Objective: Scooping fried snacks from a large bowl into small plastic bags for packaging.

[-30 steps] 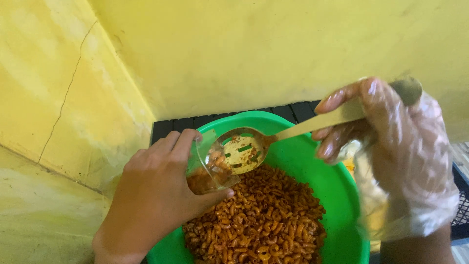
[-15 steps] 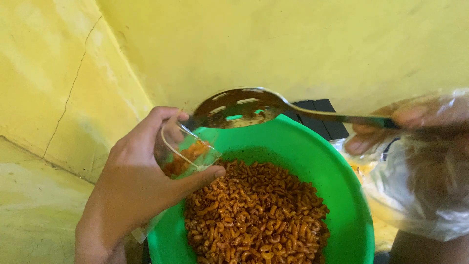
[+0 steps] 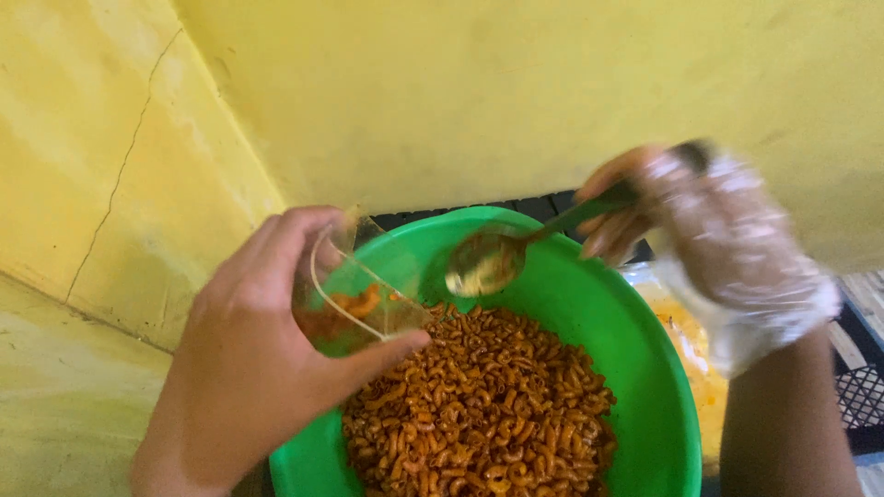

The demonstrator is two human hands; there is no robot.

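Head view, looking down into green plastic bowl (image 3: 645, 368) heaped with orange-brown seasoned elbow macaroni (image 3: 479, 405).

Left hand (image 3: 249, 368), bare — fingers curled around a small clear plastic bag (image 3: 354, 299), thumb pressed along its lower edge, mouth of bag held open and tilted toward bowl centre. A few macaroni pieces visible inside the bag. Bag sits over the left rim of the bowl, just above the heap.

Right hand (image 3: 709, 239), in thin clear disposable glove — fingers pinched on handle of a slotted metal spoon (image 3: 486, 262). Spoon head hangs over the bowl, just beside the bag mouth, apart from it. Motion blur here; probably little or nothing on the spoon, cannot confirm.

Yellow wall (image 3: 506, 92) behind. Black crate (image 3: 856, 387) and yellow-filled clear bag (image 3: 686, 350) to the right of bowl.

Risks, judged from current layout:
- Bag mouth held open by one hand only — a slack edge could fold shut, sending a spoonful down the outside.
- Bag partly past the rim; spill there lands off the bowl.
- Glove loose on handle — slip possible.
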